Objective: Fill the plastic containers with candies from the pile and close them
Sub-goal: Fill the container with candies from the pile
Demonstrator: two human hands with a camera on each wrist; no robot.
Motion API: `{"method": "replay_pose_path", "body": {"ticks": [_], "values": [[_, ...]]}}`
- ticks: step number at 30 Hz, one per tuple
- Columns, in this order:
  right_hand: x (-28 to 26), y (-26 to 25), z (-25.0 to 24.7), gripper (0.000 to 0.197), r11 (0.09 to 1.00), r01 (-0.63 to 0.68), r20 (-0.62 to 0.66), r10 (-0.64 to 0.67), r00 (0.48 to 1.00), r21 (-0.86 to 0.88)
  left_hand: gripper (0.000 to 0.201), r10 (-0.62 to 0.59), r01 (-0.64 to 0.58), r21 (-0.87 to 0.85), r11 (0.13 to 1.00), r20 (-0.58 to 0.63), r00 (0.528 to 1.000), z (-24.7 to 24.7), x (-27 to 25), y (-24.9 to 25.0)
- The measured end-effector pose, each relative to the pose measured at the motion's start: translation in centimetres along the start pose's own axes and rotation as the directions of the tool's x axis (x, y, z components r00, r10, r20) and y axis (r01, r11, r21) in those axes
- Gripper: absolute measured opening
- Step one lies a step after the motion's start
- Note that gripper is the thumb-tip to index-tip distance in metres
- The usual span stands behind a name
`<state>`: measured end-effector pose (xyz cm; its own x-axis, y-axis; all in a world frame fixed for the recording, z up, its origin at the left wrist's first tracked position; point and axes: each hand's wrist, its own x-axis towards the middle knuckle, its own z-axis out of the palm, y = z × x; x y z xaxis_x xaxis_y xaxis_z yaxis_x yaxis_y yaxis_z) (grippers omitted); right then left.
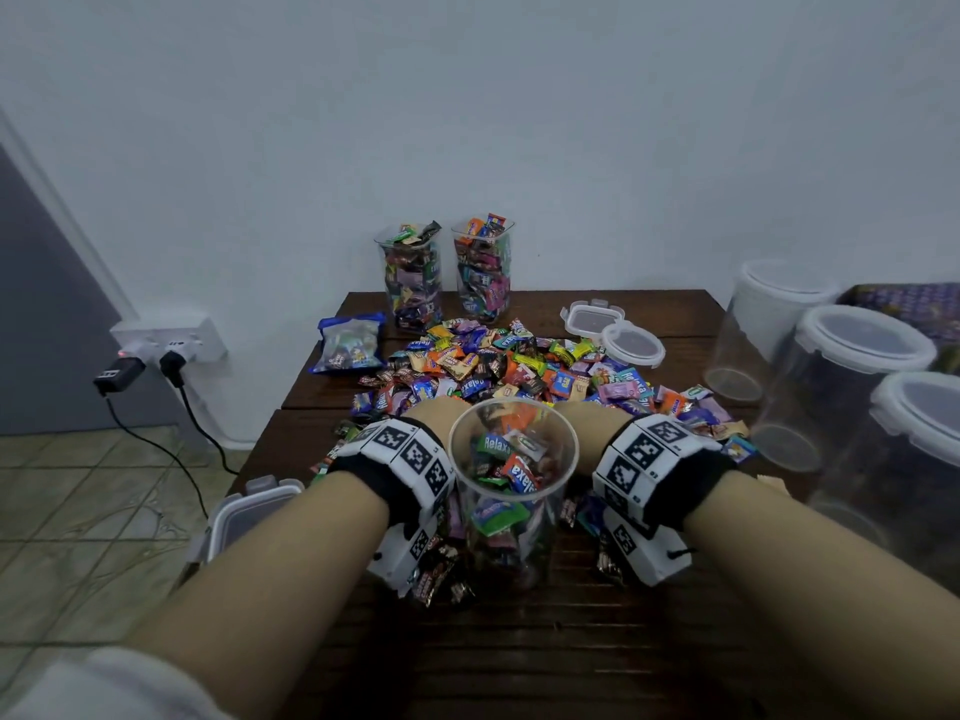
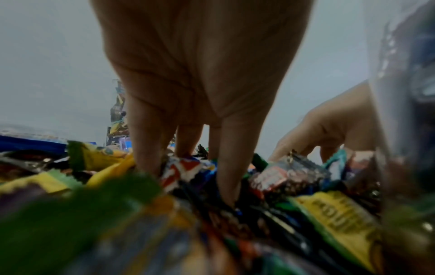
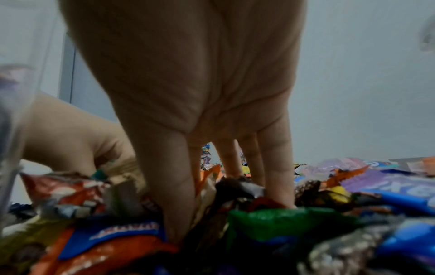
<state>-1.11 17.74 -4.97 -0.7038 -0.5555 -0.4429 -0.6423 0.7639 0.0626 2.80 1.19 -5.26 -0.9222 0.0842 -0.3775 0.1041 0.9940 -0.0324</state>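
An open clear container (image 1: 513, 459), partly filled with candies, stands on the dark wooden table (image 1: 519, 641) in front of me. Behind it spreads the pile of wrapped candies (image 1: 519, 366). Both hands reach past the container into the near edge of the pile. My left hand (image 1: 434, 410) (image 2: 188, 163) digs thumb and fingers down among wrappers and claws round some candies. My right hand (image 1: 587, 413) (image 3: 219, 186) does the same on the other side. The fingertips are buried in wrappers. In the head view the container hides the fingers.
Two filled open containers (image 1: 413, 275) (image 1: 483, 270) stand at the back by the wall. Loose lids (image 1: 592, 317) (image 1: 634, 344) lie at the back right and another lid (image 1: 249, 511) at the left edge. Lidded empty containers (image 1: 841, 387) crowd the right. A blue candy bag (image 1: 350, 345) lies left.
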Motion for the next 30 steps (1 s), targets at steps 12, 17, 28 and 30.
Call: {"method": "replay_pose_path", "body": {"ticks": [12,17,28,30], "values": [[-1.5,0.5,-0.6,0.026,0.993,-0.036,-0.146,0.052,0.988,0.112,0.021,-0.143,0.130,-0.114,0.985,-0.117,0.983,-0.5,-1.1,-0.9],[-2.6,0.6,-1.3,0.016,0.985,-0.037,-0.195,0.071,0.978,0.171,0.018,-0.146,0.105,-0.185,0.977,-0.228,0.963,-1.3,-2.7,-0.8],[-6.8,1.3,-3.8,0.014,0.880,0.144,-0.473,0.099,0.876,0.453,0.015,-0.195,-0.039,-0.431,0.901,-0.484,0.853,-3.6,-5.8,-0.4],[-7.8,1.4,-4.5,0.010,0.859,0.197,-0.551,0.113,0.827,0.472,0.015,-0.195,-0.071,-0.454,0.888,-0.514,0.835,-4.0,-6.4,-0.4]]}}
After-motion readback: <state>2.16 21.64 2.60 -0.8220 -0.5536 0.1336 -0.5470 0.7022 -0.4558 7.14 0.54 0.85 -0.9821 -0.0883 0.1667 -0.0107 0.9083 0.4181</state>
